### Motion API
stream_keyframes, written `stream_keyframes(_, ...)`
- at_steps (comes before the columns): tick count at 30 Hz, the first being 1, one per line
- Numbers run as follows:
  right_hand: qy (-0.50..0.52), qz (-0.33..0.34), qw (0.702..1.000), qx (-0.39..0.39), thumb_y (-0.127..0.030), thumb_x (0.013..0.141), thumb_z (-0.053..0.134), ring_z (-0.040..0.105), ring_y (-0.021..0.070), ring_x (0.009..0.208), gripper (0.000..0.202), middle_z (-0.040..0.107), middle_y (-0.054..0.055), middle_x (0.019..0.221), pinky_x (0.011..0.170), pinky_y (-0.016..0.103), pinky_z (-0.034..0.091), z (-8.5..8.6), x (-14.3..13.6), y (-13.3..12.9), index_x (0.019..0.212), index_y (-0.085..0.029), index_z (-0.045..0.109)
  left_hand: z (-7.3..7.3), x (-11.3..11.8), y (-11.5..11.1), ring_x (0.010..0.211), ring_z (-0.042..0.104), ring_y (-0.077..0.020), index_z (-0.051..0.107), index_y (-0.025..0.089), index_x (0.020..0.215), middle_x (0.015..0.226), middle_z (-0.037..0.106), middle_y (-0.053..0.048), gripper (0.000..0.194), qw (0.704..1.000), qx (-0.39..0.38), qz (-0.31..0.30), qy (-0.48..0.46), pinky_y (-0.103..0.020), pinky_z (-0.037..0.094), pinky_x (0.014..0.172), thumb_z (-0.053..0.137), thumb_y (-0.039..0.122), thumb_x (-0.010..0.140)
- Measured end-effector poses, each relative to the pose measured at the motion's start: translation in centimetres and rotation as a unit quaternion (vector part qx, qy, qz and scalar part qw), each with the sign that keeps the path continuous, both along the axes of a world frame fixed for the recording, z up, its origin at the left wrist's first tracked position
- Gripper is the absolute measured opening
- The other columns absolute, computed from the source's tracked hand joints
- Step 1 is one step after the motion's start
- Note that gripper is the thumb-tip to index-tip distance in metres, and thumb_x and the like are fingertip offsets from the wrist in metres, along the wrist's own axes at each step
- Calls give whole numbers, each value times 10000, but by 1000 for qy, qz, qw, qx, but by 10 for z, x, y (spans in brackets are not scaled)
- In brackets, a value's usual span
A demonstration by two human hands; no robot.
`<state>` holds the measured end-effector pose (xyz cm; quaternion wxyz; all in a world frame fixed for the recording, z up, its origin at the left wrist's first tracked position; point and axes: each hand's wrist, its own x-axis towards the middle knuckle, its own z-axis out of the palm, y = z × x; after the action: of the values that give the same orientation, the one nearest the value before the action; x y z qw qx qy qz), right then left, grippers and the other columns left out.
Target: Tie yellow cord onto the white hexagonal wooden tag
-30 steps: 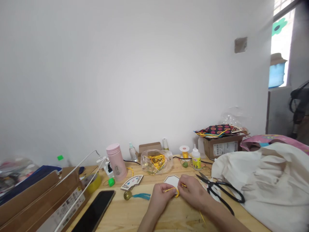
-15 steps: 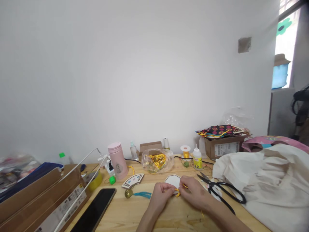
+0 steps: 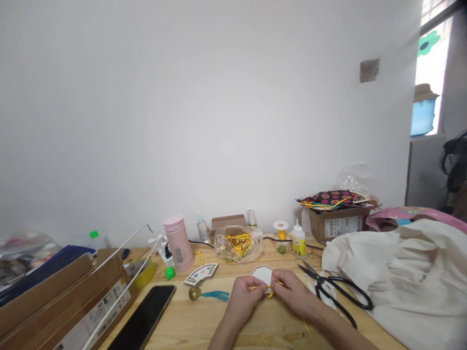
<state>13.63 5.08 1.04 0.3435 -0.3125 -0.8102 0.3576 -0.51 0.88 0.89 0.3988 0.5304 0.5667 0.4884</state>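
- Low over the wooden table, pinching yellow cord narrowly between thumb and fingers of the left hand.
- Close alongside, gripping the same cord in the bunched fingers of the right hand, with a loose end trailing below the wrist.
- Just beyond, on to a white octagonal card, partly covered by both hands; can't tell whether joined to the cord.
- Farther back, to a clear plastic bag, bulging near the wall, stuffed with a tangle of yellow string.
- Off right, to a cardboard box, heaped past the rim with dark patterned cloth and thin coloured strands.
- Left of that, to a glue bottle, upright, nozzle up; can't tell how full.
- Right beside, to a white spool, wound with yellow thread.
- Over on the left, to a pink flask, standing lidded, contents and all hidden.
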Motion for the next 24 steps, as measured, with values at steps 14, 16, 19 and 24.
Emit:
stream_keyframes(14, 111, 2, 982, -150, -341, 692, 412, 309, 91, 449, 221, 350, -72, 438, 441, 208, 233, 4, -4, 0, 530, -191, 414, -11, -3, 4, 524, 501, -99, 629, 104, 791, 612, 635, -31, 294, 998, 20, -29, -45, -199, 376, 530, 604, 326, 600)
stream_keyframes(16, 118, -2, 981, -156, -347, 685, 425, 310, 89, 450, 226, 354, -72, 441, 440, 208, 227, 4, -4, 0, 520, -191, 413, -12, -2, 4, 620, 545, -135, 648, 106, 773, 716, 665, -70, 292, 997, 28, -39, -54, -229, 405, 603, 615, 332, 591)
stream_keyframes(19, 128, -4, 978, -164, -339, 672, 432, 309, 86, 453, 210, 358, -73, 445, 439, 207, 224, 4, -5, -1, 524, -190, 423, -11, 0, 3, 632, 550, -144, 658, 108, 749, 718, 673, -75, 289, 997, 23, -45, -51, -238, 408, 617, 622, 342, 583)
stream_keyframes(24, 143, -3, 973, -182, -306, 651, 419, 299, 78, 436, 191, 348, -81, 425, 432, 203, 221, 1, -8, -2, 499, -193, 397, -6, 2, -1, 579, 520, -125, 668, 110, 707, 640, 661, -42, 286, 998, -5, -54, -38, -217, 380, 576, 626, 360, 573)
